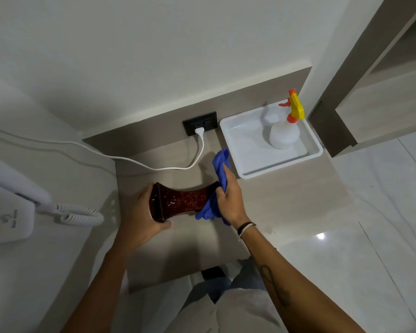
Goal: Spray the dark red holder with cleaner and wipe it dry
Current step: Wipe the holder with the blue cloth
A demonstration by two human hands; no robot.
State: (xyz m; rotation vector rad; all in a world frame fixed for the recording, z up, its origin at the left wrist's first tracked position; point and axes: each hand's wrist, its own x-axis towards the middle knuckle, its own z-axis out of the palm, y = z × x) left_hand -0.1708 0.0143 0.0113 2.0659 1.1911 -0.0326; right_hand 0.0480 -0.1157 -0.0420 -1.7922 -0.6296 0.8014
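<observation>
- Nearest: both forearms reach forward over the bench (286, 195) from the bottom of the view. A dark band sits on the right wrist.
- Left hand (139, 217): grip closed around the wide flared end of the holder (183, 200), thumb under the rim. Judged purpose: to steady the piece and keep it from rolling while the other hand works.
- Holder: dark red and speckled, narrow at the waist, flared at both ends. It is turned on its side, lengthwise left to right, just above or on the bench; contact with the bench cannot be confirmed. Laying it sideways exposes its full length to the cloth.
- Right hand (228, 200): grip closed on a bunched blue cloth (220, 174), which wraps the right end of the holder. One tail of cloth sticks up behind the hand, another hangs below it.
- Step in hand, as judged: wiping. The spray bottle (285, 133) stands apart from both hands, which suggests spraying is done. No wet film can be made out on the holder.
- Beyond the hands: the bottle, with yellow and orange trigger head, stands upright in a white tray (231, 138) at the back right, within easy reach.
- Back edge: a dark wall socket (199, 123) with a white plug in it; its white cord (154, 165) runs off to the left behind the holder.
- Far left: a white wall unit with a coiled lead (79, 216), well apart from the work.
</observation>
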